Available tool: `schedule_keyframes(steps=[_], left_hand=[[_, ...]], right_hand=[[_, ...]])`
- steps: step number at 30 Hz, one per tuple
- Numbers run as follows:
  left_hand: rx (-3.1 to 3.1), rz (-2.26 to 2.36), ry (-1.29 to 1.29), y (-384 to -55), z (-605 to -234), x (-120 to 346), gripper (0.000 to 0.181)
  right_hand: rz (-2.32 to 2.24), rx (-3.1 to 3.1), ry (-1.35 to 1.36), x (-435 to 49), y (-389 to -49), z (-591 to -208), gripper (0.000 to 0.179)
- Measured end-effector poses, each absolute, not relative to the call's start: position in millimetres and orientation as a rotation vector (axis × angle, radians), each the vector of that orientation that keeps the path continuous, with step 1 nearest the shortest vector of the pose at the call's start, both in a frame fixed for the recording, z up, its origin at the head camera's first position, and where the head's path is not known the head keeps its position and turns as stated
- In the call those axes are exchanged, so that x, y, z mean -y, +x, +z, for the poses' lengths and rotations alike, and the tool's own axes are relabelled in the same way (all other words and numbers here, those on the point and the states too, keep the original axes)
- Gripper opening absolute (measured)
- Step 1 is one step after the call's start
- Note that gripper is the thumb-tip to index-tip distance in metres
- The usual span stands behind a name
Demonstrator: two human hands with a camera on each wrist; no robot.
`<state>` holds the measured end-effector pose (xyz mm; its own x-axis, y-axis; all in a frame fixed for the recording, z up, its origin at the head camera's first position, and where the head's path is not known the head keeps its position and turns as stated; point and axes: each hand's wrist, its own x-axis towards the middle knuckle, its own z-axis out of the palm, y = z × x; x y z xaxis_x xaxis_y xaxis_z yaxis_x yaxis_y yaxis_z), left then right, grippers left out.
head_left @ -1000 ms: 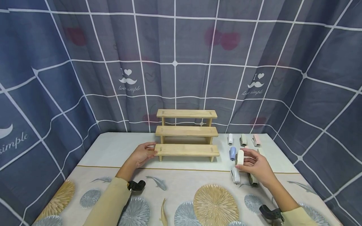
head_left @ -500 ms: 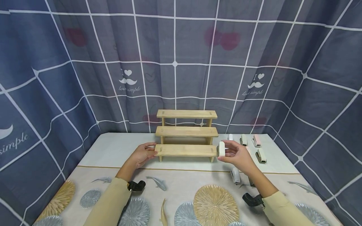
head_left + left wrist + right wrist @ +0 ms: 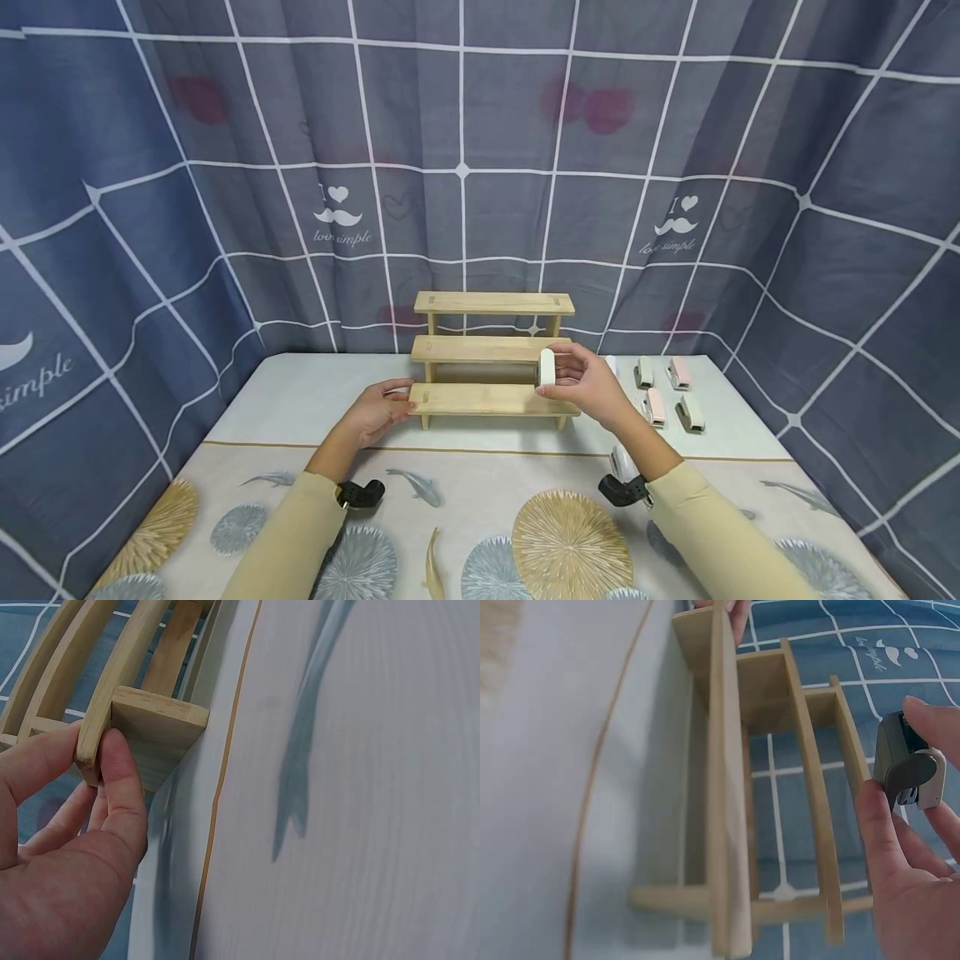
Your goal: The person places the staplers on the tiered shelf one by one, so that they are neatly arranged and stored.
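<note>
A three-step wooden display shelf (image 3: 480,402) stands on the white board. My left hand (image 3: 377,412) pinches the left end of its lowest step, with the thumb and fingers on either side in the left wrist view. My right hand (image 3: 600,392) holds a small white stapler (image 3: 547,367) over the right part of the lowest step, in front of the middle step. In the right wrist view the stapler (image 3: 907,765) shows a dark grey base and a pale top, and it is apart from the shelf.
Several small staplers stand to the right: a greenish one (image 3: 643,372), a pink one (image 3: 678,372), another pink one (image 3: 654,407) and a cream one (image 3: 690,412). A pale stapler (image 3: 621,462) is partly behind my right forearm. A checked curtain (image 3: 465,208) surrounds the table.
My right hand has carried the white stapler leftward from the group of staplers to above the shelf's lowest step. My left hand has stayed on the shelf end.
</note>
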<state>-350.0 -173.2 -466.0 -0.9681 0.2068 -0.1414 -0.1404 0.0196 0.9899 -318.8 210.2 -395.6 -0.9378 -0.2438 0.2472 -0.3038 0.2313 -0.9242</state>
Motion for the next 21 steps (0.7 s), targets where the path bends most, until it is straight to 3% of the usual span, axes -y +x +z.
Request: schedule_keyframes(steps=[21], left_hand=[[-2.03, 2.03, 0.091, -351, -464, 175, 0.064]], right_hand=[[1.877, 2.394, 0.633, -142, -375, -383, 0.073]])
